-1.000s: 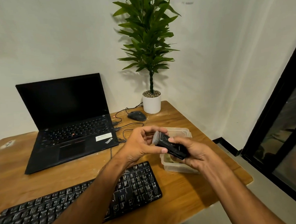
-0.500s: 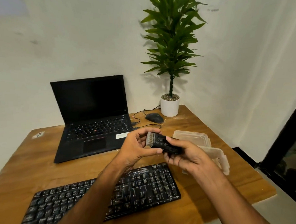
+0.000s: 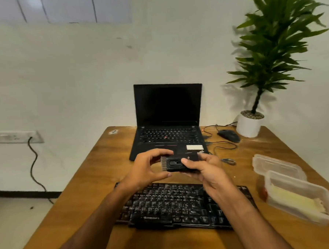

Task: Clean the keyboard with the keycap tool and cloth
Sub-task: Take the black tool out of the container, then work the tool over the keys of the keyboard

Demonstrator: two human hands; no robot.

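Tool: black keycap tool (image 3: pixel 178 163), block-shaped, short brush bristles at its left end, a slider or catch on the upper face; held level in the air above the keyboard, not touching it.
Right hand (image 3: pixel 204 169): closed around the tool's right half from beneath, thumb laid on the top face near the slider; carries the weight.
Left hand (image 3: pixel 148 169): half-curled at the bristle end, forefinger over the top and thumb under; fingertips at or just beside the bristles, firm contact not certain.
Keyboard (image 3: pixel 175 205): black, full-size, flat on the table (image 3: pixel 97 166) directly below both hands; keys look dusty or speckled.
Cloth (image 3: pixel 295 200): pale yellowish folded piece, judged to be the cloth, inside the open clear container (image 3: pixel 314 208) at the right edge; its lid (image 3: pixel 276 166) lies just behind.
Surroundings: laptop (image 3: pixel 169 122) open with dark screen behind the hands; mouse (image 3: pixel 228 135) and potted plant (image 3: pixel 251 122) at far right.
Step in hand (judged): readying the tool, probably exposing or checking the brush end before work begins.
Handling advice: keep the right grip steady and let the left do the fine adjusting; work the slider with the thumb, not by force; hold the bristles clear of fingers; lower to the keys only once the working end is set.
Risk: small smooth body may slip onto the keys.
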